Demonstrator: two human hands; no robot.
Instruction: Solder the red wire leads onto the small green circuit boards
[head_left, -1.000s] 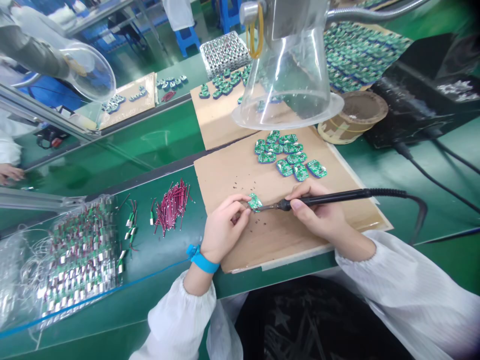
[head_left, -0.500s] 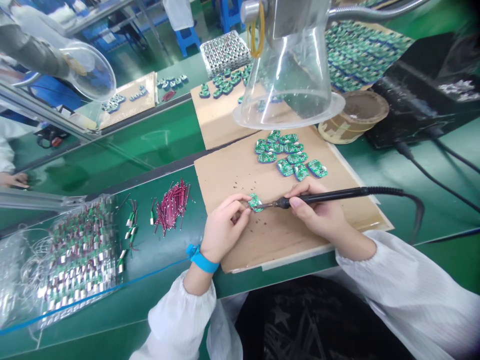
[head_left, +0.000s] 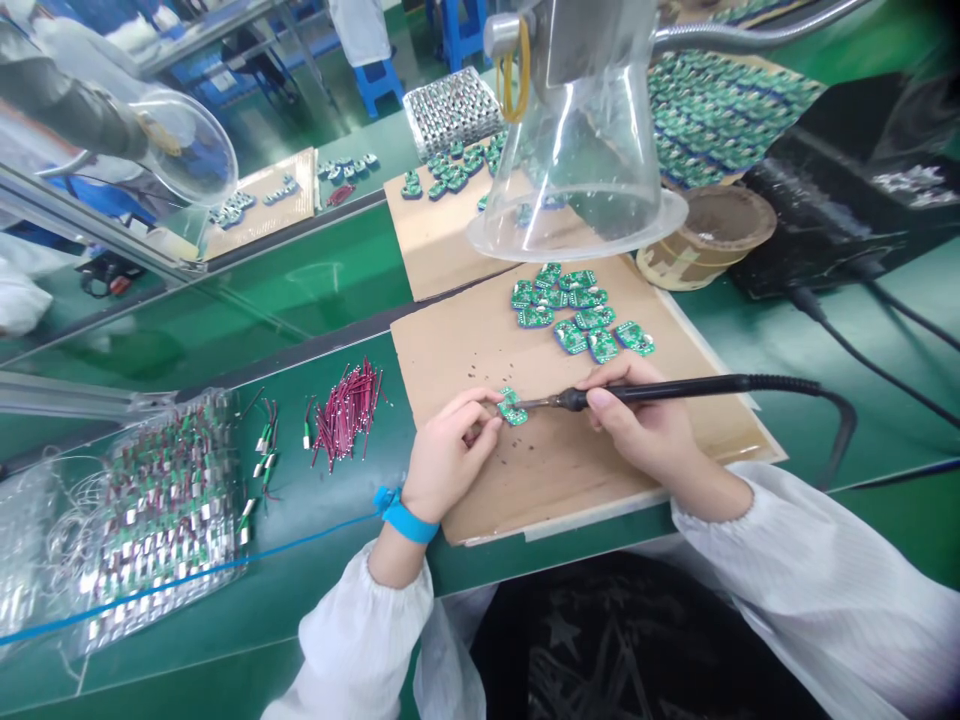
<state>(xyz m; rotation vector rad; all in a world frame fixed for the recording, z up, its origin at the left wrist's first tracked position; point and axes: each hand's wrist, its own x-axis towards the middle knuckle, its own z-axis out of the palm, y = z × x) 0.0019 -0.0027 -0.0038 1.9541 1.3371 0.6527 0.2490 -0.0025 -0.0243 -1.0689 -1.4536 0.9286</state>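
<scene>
A small green circuit board [head_left: 513, 407] lies on the brown cardboard sheet [head_left: 465, 500]. My left hand [head_left: 454, 445], with a blue strap round its wrist, is closed at the board's left edge, index finger and thumb against it. Whether a wire is also pinched there, I cannot make out. In my right hand [head_left: 634, 415] is a black-handled soldering iron [head_left: 675, 388], held like a pen. Its thin metal tip points left and reaches the board's right part. Dark specks lie around the board.
Several finished-looking boards [head_left: 577, 300] sit behind. To the left are red wires [head_left: 349, 415] and a bag of connectors [head_left: 165, 510]. A clear fume hood [head_left: 577, 200] hangs above, near a round tub [head_left: 709, 230]. A black box [head_left: 840, 200] stands right; a co-worker's sleeve [head_left: 21, 298] shows far left.
The soldering iron and my right hand have shifted slightly right, drawing the tip toward the board's right side. My left hand stays at the board. A co-worker's hand at far left has left view.
</scene>
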